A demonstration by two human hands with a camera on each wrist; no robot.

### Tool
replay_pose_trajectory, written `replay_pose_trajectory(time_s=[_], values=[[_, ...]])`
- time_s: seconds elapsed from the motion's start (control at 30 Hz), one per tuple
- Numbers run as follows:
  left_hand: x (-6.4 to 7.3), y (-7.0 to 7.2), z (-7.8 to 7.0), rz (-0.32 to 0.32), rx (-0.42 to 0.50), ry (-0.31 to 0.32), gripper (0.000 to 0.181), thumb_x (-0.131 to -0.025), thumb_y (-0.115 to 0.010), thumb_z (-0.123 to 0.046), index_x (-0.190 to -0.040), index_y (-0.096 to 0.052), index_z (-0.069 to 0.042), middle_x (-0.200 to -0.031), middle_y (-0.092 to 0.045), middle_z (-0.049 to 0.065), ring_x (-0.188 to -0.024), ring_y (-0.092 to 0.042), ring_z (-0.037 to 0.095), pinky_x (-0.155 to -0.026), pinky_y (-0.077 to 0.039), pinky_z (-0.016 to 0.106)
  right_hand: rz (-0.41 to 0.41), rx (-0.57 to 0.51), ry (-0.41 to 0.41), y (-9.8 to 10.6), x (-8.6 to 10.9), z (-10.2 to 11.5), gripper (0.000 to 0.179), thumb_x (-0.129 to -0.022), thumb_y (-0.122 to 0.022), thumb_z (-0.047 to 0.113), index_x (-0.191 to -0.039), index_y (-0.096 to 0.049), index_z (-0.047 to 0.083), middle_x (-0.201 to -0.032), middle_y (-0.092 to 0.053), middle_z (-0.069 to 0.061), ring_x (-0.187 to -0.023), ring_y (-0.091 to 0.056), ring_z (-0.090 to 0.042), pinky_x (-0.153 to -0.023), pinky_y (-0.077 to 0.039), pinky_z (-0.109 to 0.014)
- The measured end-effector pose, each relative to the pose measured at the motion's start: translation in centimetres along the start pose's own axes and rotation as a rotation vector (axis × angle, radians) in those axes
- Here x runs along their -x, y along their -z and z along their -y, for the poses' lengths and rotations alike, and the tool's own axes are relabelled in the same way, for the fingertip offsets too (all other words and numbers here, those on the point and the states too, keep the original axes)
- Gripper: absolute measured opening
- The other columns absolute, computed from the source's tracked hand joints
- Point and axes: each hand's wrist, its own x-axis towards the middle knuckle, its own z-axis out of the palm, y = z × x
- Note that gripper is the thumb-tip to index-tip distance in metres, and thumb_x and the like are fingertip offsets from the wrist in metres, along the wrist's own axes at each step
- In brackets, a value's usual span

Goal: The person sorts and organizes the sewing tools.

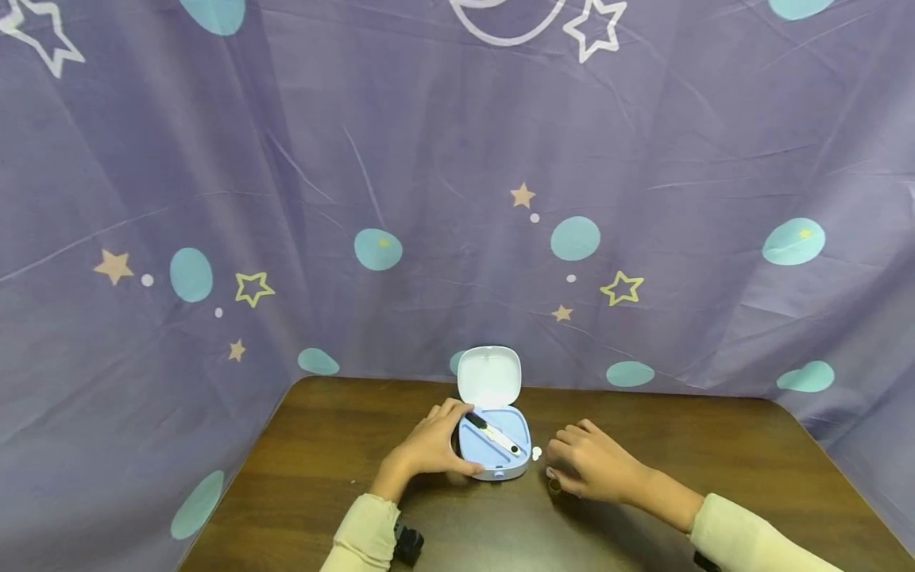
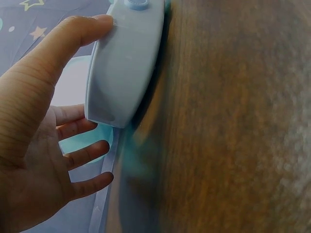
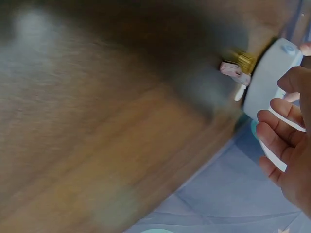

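Note:
A pale blue-and-white case (image 1: 472, 454) stands on the table, its white lid (image 1: 489, 376) raised at the back. My left hand (image 1: 432, 445) holds it at its left side, thumb on the front wall (image 2: 127, 63) and index finger toward the back; the other fingers are spread. A slim white-handled tool (image 1: 503, 439) with a black end lies diagonally in the blue tray. Right of the case, my right hand (image 1: 589, 465) hovers with loosely bent fingers beside a small gold ribbed piece (image 3: 246, 61) and a pink-and-white striped piece (image 3: 231, 69).
A small white piece (image 1: 536, 453) lies close to the case's right wall. The brown wooden table (image 1: 329, 445) ends at the back against a purple patterned curtain (image 1: 457, 238), which also runs along the left and right sides.

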Motion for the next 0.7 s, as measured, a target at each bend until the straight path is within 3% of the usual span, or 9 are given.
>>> replay_pose_trajectory(time_s=[0.37, 0.7], values=[[0.5, -0.4, 0.4, 0.008, 0.036, 0.023, 0.106, -0.068, -0.088, -0.058, -0.151, -0.044, -0.008, -0.142, -0.049, 0.008, -0.125, -0.048, 0.026, -0.103, -0.047, 0.054, 0.004, 0.092, 0.037, -1.2, 1.8, 0.4, 0.028, -0.070, -0.081, 0.033, -0.083, -0.060, 0.021, -0.081, -0.049, 0.011, -0.078, -0.045, -0.007, -0.076, -0.039, -0.031], [0.2, -0.1, 0.1, -0.009, 0.036, 0.001, 0.104, -0.068, -0.089, -0.056, -0.150, -0.045, -0.009, -0.141, -0.049, 0.008, -0.124, -0.049, 0.026, -0.102, -0.047, 0.053, 0.023, 0.092, 0.034, -1.2, 2.1, 0.2, 0.031, -0.069, -0.081, 0.030, -0.078, -0.052, 0.023, -0.079, -0.041, 0.013, -0.076, -0.036, -0.006, -0.073, -0.033, -0.031]])
